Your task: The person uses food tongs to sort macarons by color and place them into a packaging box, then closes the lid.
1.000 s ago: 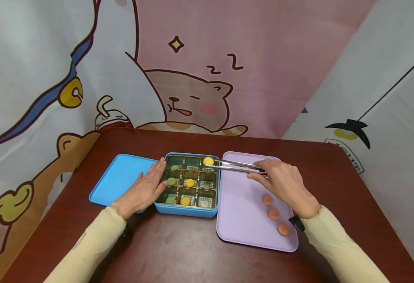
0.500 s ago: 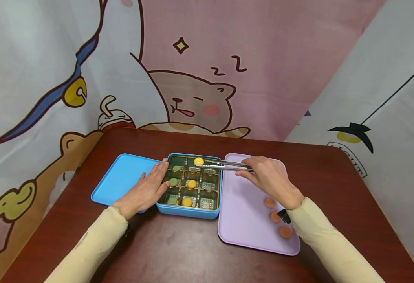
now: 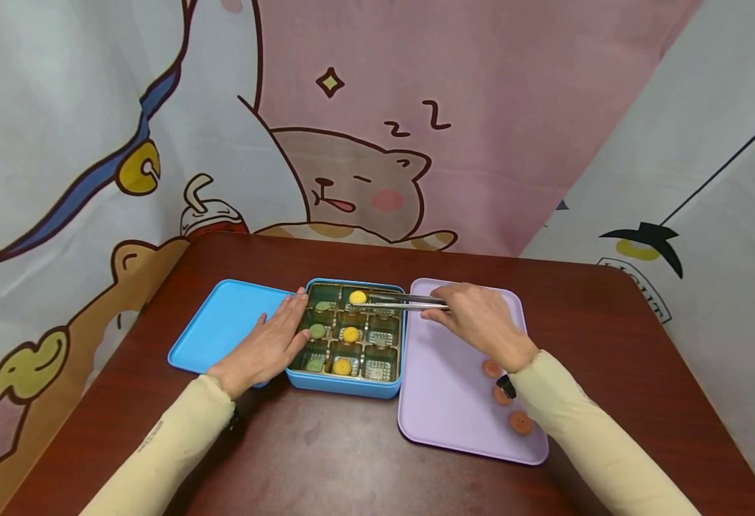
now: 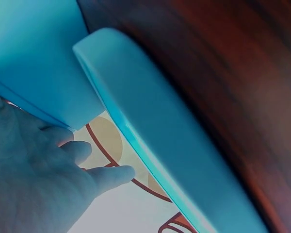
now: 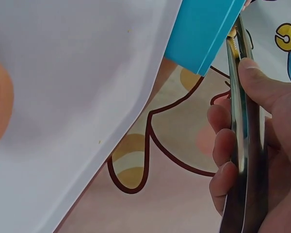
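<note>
I see a cartoon-printed cloth backdrop (image 3: 493,107) behind and around the dark red-brown table (image 3: 326,444). On the table, a lilac tray (image 3: 448,401) lies right of the blue box (image 3: 345,387), and a blue lid (image 3: 223,326) lies left of it.

My right hand (image 3: 477,319), over the tray, reaches in from the right, curled around metal tongs (image 3: 410,305), thumb along one arm. My left hand (image 3: 266,351) is flat against the box's left edge, fingers extended, grasping nothing.

The tongs pinch a yellow ball (image 3: 357,297), well ahead of the right hand, at the box's far middle compartment; whether it touches the bottom I cannot tell. Two more yellow balls (image 3: 350,335) fill out that column, green pieces (image 3: 316,331) sit in the left column, and orange-brown discs (image 3: 521,423) lie on the tray beneath my right forearm.
</note>
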`<move>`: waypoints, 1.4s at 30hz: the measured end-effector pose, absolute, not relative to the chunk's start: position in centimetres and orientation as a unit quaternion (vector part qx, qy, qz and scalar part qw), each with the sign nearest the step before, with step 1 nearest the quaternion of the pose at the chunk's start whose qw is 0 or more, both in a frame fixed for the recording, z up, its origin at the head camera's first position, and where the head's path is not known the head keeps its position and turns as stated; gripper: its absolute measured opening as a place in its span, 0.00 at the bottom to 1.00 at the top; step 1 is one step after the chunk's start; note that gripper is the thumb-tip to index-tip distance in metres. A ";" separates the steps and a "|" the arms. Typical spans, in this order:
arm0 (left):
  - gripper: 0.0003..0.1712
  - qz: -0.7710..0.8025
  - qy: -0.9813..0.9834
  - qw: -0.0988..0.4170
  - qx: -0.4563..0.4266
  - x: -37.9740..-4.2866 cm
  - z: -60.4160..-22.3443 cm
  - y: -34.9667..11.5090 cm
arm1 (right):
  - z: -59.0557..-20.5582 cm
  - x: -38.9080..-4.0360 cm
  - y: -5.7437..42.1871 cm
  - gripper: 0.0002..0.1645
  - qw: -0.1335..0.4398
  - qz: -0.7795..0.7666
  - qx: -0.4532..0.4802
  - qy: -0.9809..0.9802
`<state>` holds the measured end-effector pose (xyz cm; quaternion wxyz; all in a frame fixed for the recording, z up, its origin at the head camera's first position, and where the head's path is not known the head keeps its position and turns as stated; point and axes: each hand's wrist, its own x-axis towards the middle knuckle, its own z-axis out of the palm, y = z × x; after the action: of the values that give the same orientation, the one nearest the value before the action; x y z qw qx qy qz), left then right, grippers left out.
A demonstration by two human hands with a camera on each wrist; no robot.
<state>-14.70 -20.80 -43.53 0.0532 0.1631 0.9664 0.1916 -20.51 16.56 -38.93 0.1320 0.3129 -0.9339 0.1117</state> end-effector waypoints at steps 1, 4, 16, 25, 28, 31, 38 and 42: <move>0.41 0.192 0.966 0.054 0.163 -14.7 -43.5 -20.8 | -38.9 -20.5 16.5 0.16 0.129 0.112 0.312 -0.934; 0.41 0.192 0.966 0.054 0.163 -14.7 -43.6 -20.8 | -39.0 -20.6 16.3 0.16 0.124 0.111 0.311 -0.936; 0.41 0.193 0.966 0.055 0.166 -14.7 -43.6 -20.7 | -38.8 -20.5 16.3 0.20 0.132 0.107 0.308 -0.936; 0.42 0.196 0.965 0.061 0.165 -14.8 -43.6 -20.8 | -37.9 -18.8 18.7 0.24 0.160 0.105 0.279 -0.941; 0.42 0.199 0.964 0.062 0.163 -14.8 -43.5 -20.9 | -37.5 -18.0 20.0 0.26 0.171 0.117 0.268 -0.941; 0.42 0.203 0.964 0.063 0.163 -14.8 -43.4 -20.8 | -37.1 -17.1 21.4 0.25 0.183 0.129 0.260 -0.939; 0.42 0.196 0.965 0.066 0.159 -14.7 -43.4 -20.9 | -36.8 -14.7 24.8 0.25 0.201 0.133 0.244 -0.939; 0.42 0.196 0.965 0.067 0.163 -14.7 -43.4 -20.7 | -37.2 -13.1 26.9 0.26 0.199 0.129 0.221 -0.946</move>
<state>-14.66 -20.74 -43.45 0.0673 0.1627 0.9646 0.1961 -13.15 26.92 -37.17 0.1992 0.2210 -0.9460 0.1288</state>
